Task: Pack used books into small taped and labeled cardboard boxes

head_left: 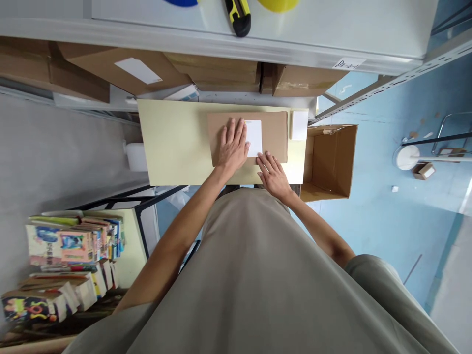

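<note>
Only one bit of writing can be made out at all. It is on a small white tag (348,63) stuck to the front edge of the grey shelf (258,46), far right. It looks handwritten and seems to start with "D", but the rest is too small to read.

The white label (254,137) on the flat brown cardboard parcel (273,135) looks blank from here. So does the white label (138,70) on the cardboard box (110,69) under the shelf, far left.

The books (70,246) stacked near left have bright covers, but their words are too blurry to read.
</note>
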`<action>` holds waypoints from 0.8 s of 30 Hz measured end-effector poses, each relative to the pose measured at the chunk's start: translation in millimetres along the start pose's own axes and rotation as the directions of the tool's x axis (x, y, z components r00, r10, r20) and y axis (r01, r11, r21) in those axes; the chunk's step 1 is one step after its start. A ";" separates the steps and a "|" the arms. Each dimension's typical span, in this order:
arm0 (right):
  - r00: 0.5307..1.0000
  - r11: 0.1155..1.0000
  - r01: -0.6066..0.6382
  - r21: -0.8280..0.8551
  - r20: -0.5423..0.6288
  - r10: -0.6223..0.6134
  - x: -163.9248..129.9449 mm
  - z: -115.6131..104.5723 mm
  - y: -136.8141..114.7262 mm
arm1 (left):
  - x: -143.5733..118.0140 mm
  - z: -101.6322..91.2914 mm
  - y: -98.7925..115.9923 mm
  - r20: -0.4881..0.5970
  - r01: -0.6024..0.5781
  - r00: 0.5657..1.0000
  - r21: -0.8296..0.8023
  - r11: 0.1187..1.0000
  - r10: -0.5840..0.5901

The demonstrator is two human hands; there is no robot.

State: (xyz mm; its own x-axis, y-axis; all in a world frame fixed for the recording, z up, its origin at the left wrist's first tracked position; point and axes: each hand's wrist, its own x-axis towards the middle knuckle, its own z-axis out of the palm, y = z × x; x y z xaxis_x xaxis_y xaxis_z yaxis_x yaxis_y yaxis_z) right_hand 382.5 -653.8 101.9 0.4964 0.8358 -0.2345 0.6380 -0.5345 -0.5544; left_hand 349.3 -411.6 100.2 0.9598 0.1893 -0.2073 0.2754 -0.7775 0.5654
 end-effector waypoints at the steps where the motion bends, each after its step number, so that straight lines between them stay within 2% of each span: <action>1: 1.000 1.000 -0.004 0.005 -0.015 0.004 7.5 -0.9 0.6 | 2.1 0.0 -1.1 -0.001 0.000 1.000 0.000 1.000 0.000; 8: 0.992 0.999 -0.043 0.000 -0.122 0.043 105.5 -4.6 8.7 | -4.8 3.8 4.4 -0.028 0.035 0.999 -0.035 0.999 -0.036; 10: 0.989 0.999 -0.040 0.004 -0.140 0.040 123.2 -5.6 11.1 | -13.8 5.3 4.6 -0.036 0.047 0.998 -0.064 0.997 -0.049; 12: 0.987 0.999 -0.034 0.019 -0.159 0.036 122.6 -7.6 15.2 | -28.5 6.6 -1.8 -0.053 0.068 0.996 -0.111 0.992 -0.074; 15: 0.970 0.994 -0.080 0.075 -0.223 0.095 85.7 -12.0 29.8 | -60.7 8.7 -27.0 -0.152 0.172 0.966 -0.222 0.960 -0.208; 16: 0.956 0.987 -0.119 0.111 -0.257 0.144 67.0 -12.7 37.3 | -72.1 10.1 -38.2 -0.202 0.231 0.935 -0.279 0.932 -0.292; 17: 0.934 0.972 -0.167 0.163 -0.291 0.209 47.5 -12.5 45.7 | -82.4 12.5 -49.5 -0.242 0.299 0.886 -0.358 0.885 -0.397; 18: 0.905 0.947 -0.223 0.230 -0.313 0.289 28.9 -11.0 54.3 | -90.9 15.9 -60.0 -0.256 0.366 0.816 -0.464 0.807 -0.517; 19: 0.877 0.911 -0.275 0.307 -0.307 0.368 12.6 -7.9 62.6 | -96.9 20.6 -68.7 -0.229 0.417 0.729 -0.598 0.684 -0.645; 20: 0.859 0.866 -0.312 0.391 -0.273 0.433 -0.2 -3.3 69.9 | -100.3 26.4 -75.1 -0.143 0.451 0.654 -0.714 0.535 -0.743; 21: 0.855 0.820 -0.329 0.469 -0.222 0.469 -8.7 2.6 75.7 | -101.3 33.0 -78.8 -0.041 0.468 0.601 -0.792 0.393 -0.798; 22: 0.861 0.779 -0.331 0.533 -0.168 0.481 -12.8 9.2 79.9 | -100.4 40.1 -80.0 0.049 0.477 0.573 -0.832 0.284 -0.818; 23: 0.874 0.746 -0.321 0.584 -0.122 0.471 -13.1 15.7 82.3 | -98.3 46.9 -78.9 0.109 0.489 0.569 -0.842 0.229 -0.815; 24: 0.887 0.723 -0.302 0.621 -0.095 0.452 -10.2 21.4 83.3 | -95.9 52.7 -76.1 0.125 0.504 0.576 -0.833 0.230 -0.808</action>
State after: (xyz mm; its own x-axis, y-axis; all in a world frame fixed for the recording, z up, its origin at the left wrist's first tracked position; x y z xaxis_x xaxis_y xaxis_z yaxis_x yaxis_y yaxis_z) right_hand 417.9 -704.2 41.0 0.7849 0.4874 -0.3825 -0.0542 -0.5610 -0.8260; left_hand 233.5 -402.1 35.0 0.3235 0.6621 -0.6760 0.5919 0.4158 0.6904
